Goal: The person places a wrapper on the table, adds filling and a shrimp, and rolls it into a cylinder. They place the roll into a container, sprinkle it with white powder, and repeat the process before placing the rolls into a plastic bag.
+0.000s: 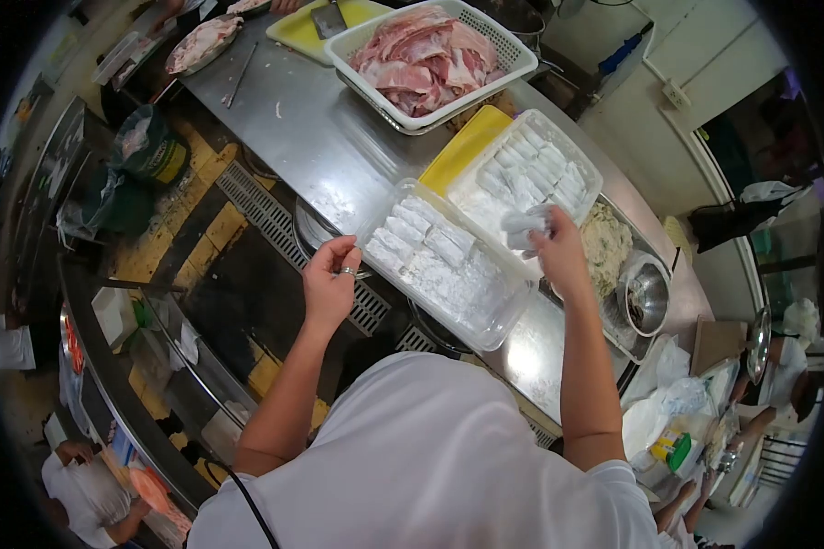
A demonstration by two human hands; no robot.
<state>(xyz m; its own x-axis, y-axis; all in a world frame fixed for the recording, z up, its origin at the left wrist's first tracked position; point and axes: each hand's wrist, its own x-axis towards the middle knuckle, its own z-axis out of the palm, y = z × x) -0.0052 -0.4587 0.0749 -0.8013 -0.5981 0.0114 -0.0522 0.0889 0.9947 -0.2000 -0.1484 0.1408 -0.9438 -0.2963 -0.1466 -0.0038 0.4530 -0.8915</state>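
My right hand [558,245] is closed on a white flour-coated roll [525,222], held above the edge between two plastic trays. The nearer clear tray [490,337] holds a few rows of floured rolls [417,229] at its far end and loose white flour at its near end. My left hand [330,282], a ring on one finger, has its fingers curled at this tray's left rim. The farther tray [471,194] is lined with more floured rolls [540,165] in tight rows, with flour at its left side.
A white basket of raw meat [426,59] stands farther back on the steel table [311,137]. Yellow boards [467,146] lie nearby. On the right are a tray of pale mixture [604,247] and a metal bowl [645,293]. Other people work at the edges.
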